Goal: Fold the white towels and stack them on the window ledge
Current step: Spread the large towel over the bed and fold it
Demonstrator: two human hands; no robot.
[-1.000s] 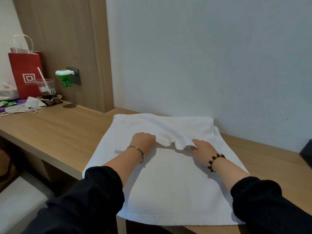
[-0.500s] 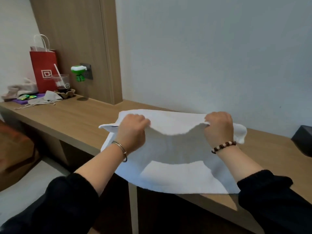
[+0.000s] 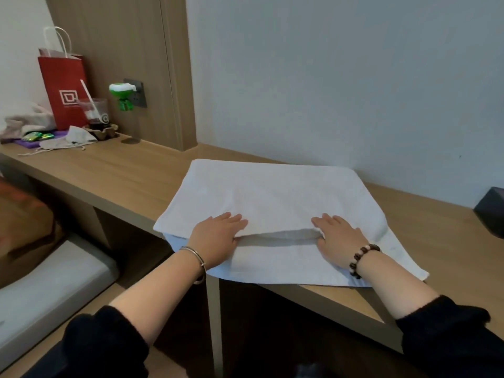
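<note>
Pale grey wall (image 3: 327, 77) and a wood panel (image 3: 122, 50) backed the long wooden counter (image 3: 109, 170) in your head view. Your left grip (image 3: 218, 236) lay flat on the white towel (image 3: 272, 192), fingers straight and close together, pointing away from you, gripping nothing. Your right grip (image 3: 338, 238) lay the same way just across from it, fingers slightly spread, palm down on the cloth, also holding nothing.

That towel sat doubled over on the counter. Its upper layer ended in an edge that ran between your two grips, and both palms pressed that edge down. The lower layer reached out nearer to you than either grip, and its corner under your left wrist hung past the counter's front edge. Beyond your fingertips the towel stretched almost to the wall.

A silver bangle (image 3: 195, 257) circled your left wrist and a beaded bracelet (image 3: 360, 257) your right, with black sleeves (image 3: 106, 345) pushed up both forearms.

Far to the left of your left grip, well apart from the towel, stood a red paper bag (image 3: 64, 91), a clear cup with a straw (image 3: 94, 113) and a pale cloth pouch (image 3: 71, 139). A green plug-in gadget (image 3: 122, 95) stuck out of a wall socket above them. Off to the right of your right grip, a dark box (image 3: 491, 211) sat at the frame's edge.
</note>
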